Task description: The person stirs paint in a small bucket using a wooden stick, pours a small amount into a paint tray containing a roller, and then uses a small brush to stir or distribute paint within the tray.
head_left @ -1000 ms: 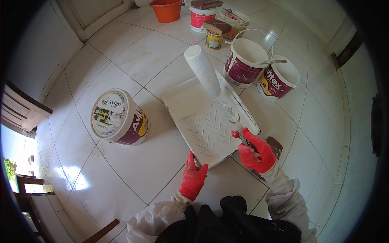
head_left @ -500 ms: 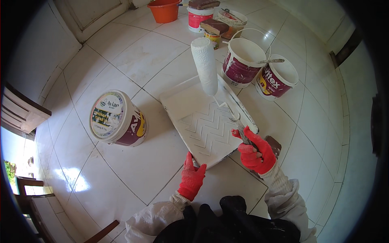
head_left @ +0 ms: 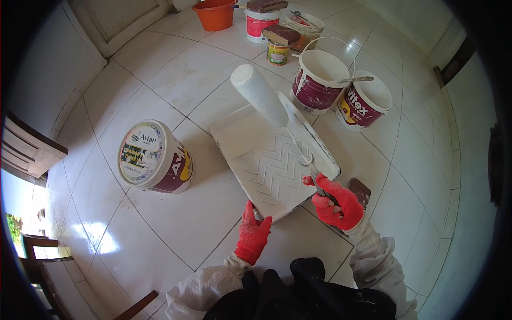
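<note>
A white paint tray (head_left: 240,136) with a ribbed slope lies on the tiled floor in front of me. My right hand (head_left: 336,202), in a red glove, grips the handle of a paint roller (head_left: 260,95). The roller's white sleeve hangs over the tray's far, deep end. My left hand (head_left: 253,234), also red-gloved, rests on the tray's near corner, fingers on its rim.
A large closed paint bucket (head_left: 154,157) stands left of the tray. Two open white pails (head_left: 319,80) (head_left: 365,104) sit beyond the tray, one with a stick across it. Small cans, a lidded pail and an orange basin (head_left: 215,13) stand farther back. A dark block (head_left: 361,189) lies by my right hand.
The roller has slid from the far side toward the tray's deep end and turned slightly. My left hand stays on the tray's corner.
</note>
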`<state>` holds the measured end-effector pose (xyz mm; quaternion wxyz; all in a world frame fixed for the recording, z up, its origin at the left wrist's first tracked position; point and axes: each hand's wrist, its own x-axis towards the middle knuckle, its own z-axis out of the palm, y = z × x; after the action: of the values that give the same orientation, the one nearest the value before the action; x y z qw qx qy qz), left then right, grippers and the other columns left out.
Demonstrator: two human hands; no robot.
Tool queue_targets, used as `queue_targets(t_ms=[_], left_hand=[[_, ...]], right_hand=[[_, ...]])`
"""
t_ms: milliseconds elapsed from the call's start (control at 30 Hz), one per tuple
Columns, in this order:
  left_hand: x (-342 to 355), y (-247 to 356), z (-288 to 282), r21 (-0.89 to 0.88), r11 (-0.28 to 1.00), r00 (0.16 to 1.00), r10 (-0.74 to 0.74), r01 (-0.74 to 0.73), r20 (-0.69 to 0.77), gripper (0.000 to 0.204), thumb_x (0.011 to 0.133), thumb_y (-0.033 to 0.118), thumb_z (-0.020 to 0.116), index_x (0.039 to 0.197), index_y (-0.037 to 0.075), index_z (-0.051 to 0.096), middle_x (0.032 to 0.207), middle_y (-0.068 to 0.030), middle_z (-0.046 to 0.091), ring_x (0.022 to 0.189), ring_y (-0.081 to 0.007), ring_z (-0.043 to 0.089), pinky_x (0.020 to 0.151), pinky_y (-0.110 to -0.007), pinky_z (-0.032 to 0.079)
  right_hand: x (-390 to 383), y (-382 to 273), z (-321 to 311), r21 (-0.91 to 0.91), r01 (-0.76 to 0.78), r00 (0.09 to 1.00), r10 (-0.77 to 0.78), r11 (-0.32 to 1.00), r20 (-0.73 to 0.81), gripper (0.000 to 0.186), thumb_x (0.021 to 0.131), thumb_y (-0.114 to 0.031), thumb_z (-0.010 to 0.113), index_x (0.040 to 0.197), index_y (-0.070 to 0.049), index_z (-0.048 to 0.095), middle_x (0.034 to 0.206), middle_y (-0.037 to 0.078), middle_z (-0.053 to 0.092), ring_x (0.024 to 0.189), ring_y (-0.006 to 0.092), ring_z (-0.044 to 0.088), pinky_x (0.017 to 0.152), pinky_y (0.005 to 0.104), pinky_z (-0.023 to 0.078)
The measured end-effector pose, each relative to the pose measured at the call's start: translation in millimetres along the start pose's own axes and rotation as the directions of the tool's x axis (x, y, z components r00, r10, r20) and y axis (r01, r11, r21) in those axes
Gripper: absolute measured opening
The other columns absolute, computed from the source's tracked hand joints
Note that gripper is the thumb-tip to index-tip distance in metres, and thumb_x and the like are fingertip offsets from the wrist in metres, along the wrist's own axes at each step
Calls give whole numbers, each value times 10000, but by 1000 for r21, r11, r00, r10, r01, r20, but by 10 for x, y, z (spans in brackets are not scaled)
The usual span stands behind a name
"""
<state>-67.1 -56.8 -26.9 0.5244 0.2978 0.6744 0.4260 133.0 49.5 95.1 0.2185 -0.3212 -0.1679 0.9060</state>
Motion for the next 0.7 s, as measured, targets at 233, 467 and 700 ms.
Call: queue_targets(t_ms=[233, 467, 700], left_hand=[[9, -81, 0, -10, 1000, 1000, 6, -6, 0, 717, 808, 103, 642, 1401, 18, 248, 1233, -156, 447, 652, -160, 612, 558, -293, 516], [-33, -129, -7, -52, 998, 999, 38, -39, -30, 731, 804, 106, 648, 1400, -7, 240, 1312, -166, 414, 666, -154, 613, 572, -285, 517], [-58, -78, 19, -32, 998, 998, 58, -59, -31, 729, 806, 95, 643, 1405, -1, 239, 1310, -162, 418, 655, -149, 610, 581, -278, 518]], right_hand=[[-104, 121, -53, -338, -93, 975, 18, 937, -220, 305, 969, -347, 437, 1172, -132, 513, 576, -43, 374, 378, 48, 290, 352, 216, 243], [-174, 259, -174, -518, -183, 926, -31, 836, -376, 354, 911, -395, 537, 1044, -68, 513, 489, 7, 400, 330, 106, 350, 328, 268, 294], [-214, 325, -311, -557, -209, 930, -13, 804, -367, 288, 948, -339, 479, 1157, -144, 519, 579, -23, 403, 370, 77, 339, 344, 244, 282]])
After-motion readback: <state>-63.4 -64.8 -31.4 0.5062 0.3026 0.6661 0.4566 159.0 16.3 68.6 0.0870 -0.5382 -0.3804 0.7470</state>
